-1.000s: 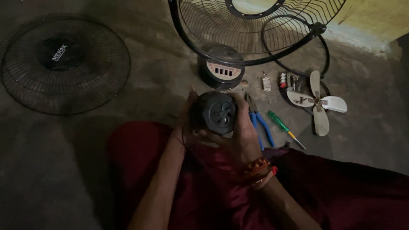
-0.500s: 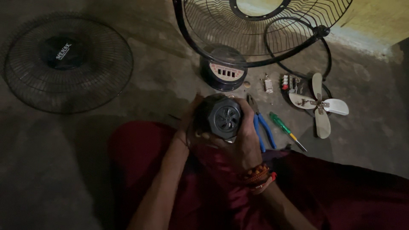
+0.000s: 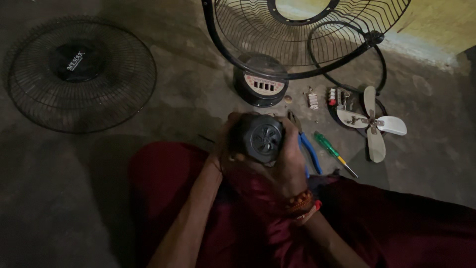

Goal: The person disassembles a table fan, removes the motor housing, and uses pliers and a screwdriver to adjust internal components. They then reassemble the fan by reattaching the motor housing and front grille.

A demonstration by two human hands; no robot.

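Fan motor housing (image 3: pixel 259 139): dark, round, vented end face turned up toward my camera. I have it raised over my lap, above the red cloth (image 3: pixel 198 198) covering my legs, clear of the floor (image 3: pixel 59 198). Held this way the slotted face and hub sit square in view, which I judge is the reason for the tilt.

Left hand (image 3: pixel 224 149): wrapped round the housing's left side, fingers curled behind it, closed on the body. It seems to carry the weight.

Right hand (image 3: pixel 290 161): closed round the right side and underside, thumb up along the rim. Beaded bracelets at the wrist. Both hands cup it, so the motor cannot roll.

Just beside the right hand, on the floor: blue-handled pliers (image 3: pixel 310 151), then a green-handled screwdriver (image 3: pixel 333 153), tip pointing away to the right. Both lie within easy reach of that hand.

Further out, right: small white three-blade propeller (image 3: pixel 372 124) lying flat, with small loose parts (image 3: pixel 313 99) next to it.

Ahead of the motor: the fan's round base with its switch panel (image 3: pixel 261 85), and the rear wire guard (image 3: pixel 307 34) standing up from it.

Far left of the floor: front guard (image 3: pixel 79 74) lying flat, well apart from everything else, out of the working area.
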